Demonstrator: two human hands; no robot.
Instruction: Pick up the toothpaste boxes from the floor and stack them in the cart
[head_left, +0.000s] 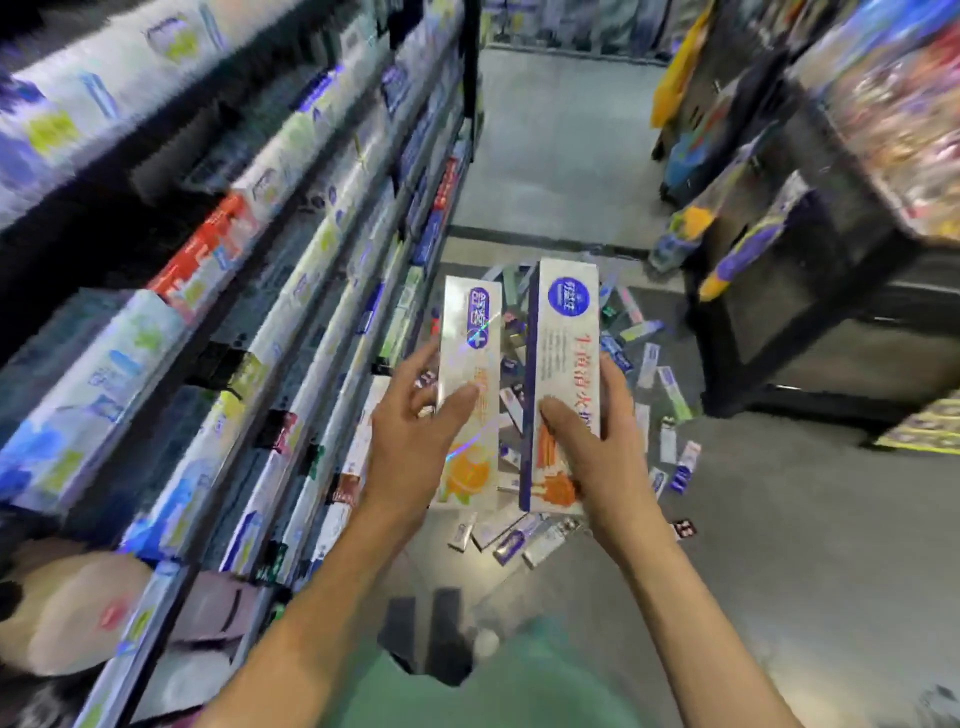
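Note:
My left hand (415, 441) grips a silver toothpaste box (470, 353) with an orange fruit printed at its near end. Beside it, my right hand (592, 441) grips a second silver box (566, 332) with a blue round logo and red lettering. Both boxes are held lengthwise, side by side, above the floor. Beneath and beyond them several more toothpaste boxes (644, 358) lie scattered on the grey floor. No cart shows in this view.
Tall shelves (249, 291) packed with toothpaste boxes run along my left. A dark display rack (769, 291) with hanging goods stands on the right. The grey aisle floor (556, 156) stretches ahead. My feet in dark shoes (426, 629) are below.

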